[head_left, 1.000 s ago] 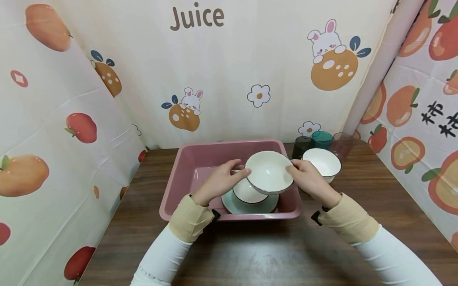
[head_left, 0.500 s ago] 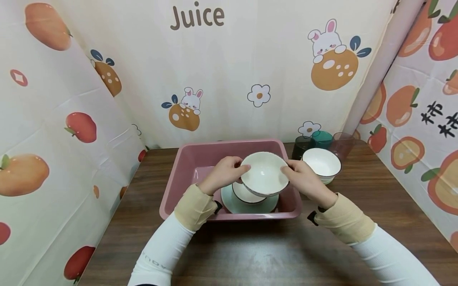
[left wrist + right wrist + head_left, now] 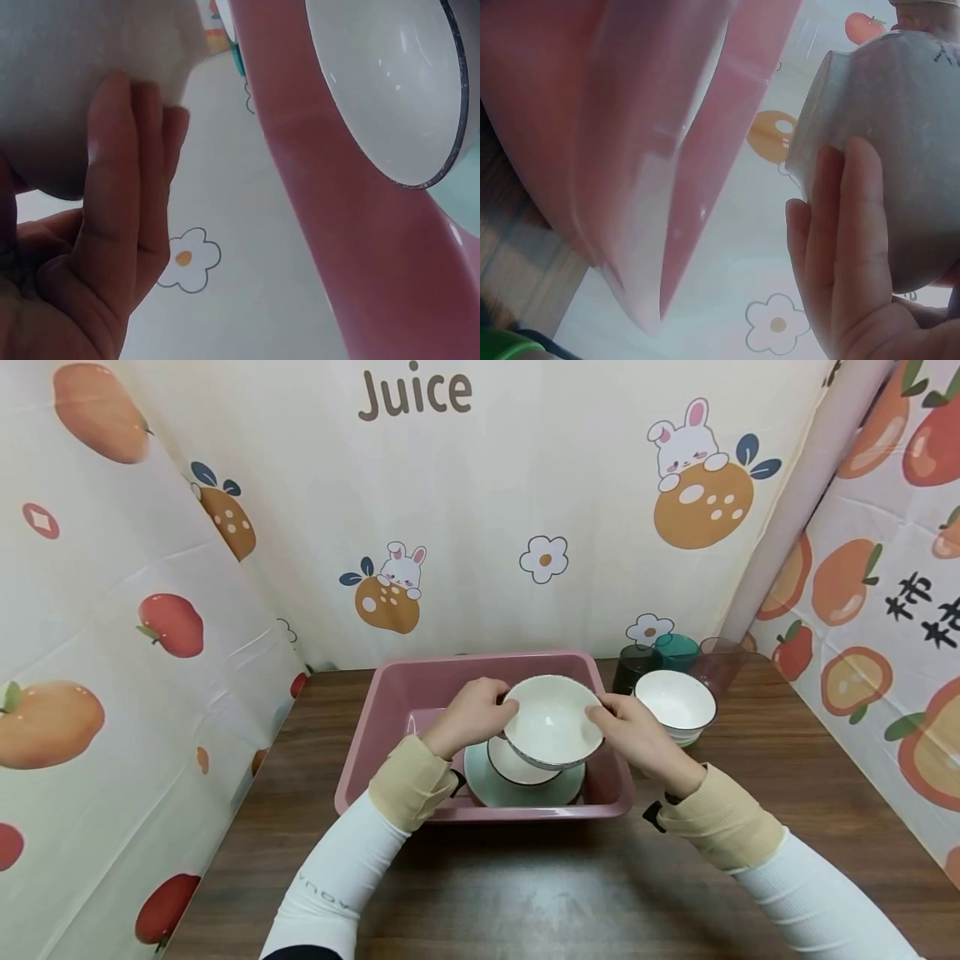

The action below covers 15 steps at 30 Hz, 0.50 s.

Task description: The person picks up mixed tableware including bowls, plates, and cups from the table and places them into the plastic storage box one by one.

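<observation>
Between both hands a white bowl (image 3: 553,722) with a dark rim is held up, its inside tilted toward me. My left hand (image 3: 474,717) grips its left edge, thumb inside the rim; in the left wrist view the fingers (image 3: 112,165) lie along the bowl's outside. On the opposite edge my right hand (image 3: 637,735) grips in the same way, its fingers (image 3: 861,202) under the bowl in the right wrist view. Below sits another white bowl (image 3: 517,766) on a pale green plate (image 3: 491,789), partly hidden by the held bowl. Both lie inside a pink basin (image 3: 360,752).
Right of the basin, a white bowl (image 3: 675,699) stands on the dark wooden table (image 3: 525,893), seemingly stacked on something pale green. Behind it are a dark cup (image 3: 634,668), a teal cup (image 3: 677,652) and a pinkish clear cup (image 3: 718,662). Printed cloth hangs at the back and sides.
The held bowl has shifted slightly left over the basin, both hands moving with it. During the last half second it has hardly moved. The other dishes stay in place.
</observation>
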{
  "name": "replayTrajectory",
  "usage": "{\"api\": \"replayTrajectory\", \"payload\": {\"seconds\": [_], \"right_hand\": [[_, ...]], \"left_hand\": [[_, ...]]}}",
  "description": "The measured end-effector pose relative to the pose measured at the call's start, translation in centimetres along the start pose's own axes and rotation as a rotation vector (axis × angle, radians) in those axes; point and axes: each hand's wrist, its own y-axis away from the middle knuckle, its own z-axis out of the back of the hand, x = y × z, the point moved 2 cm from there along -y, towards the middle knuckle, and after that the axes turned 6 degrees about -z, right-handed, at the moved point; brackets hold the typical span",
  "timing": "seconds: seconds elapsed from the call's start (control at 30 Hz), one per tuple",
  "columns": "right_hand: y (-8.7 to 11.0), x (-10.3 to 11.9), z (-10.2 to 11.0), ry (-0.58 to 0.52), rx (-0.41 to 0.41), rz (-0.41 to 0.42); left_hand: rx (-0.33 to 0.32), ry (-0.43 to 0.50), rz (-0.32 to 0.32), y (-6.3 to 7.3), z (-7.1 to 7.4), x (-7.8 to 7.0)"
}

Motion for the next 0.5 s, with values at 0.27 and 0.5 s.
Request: {"api": "replayTrajectory", "payload": {"seconds": [0.27, 0.5], "right_hand": [[0.1, -0.3, 1.2, -0.056, 0.0, -0.035], [0.4, -1.9, 2.4, 0.197, -0.141, -0.039]], "left_hand": [[-0.073, -0.083, -0.056, -0.5, 0.4, -0.3], [-0.083, -0.108, -0.01, -1.0, 1.0, 0.5]]}}
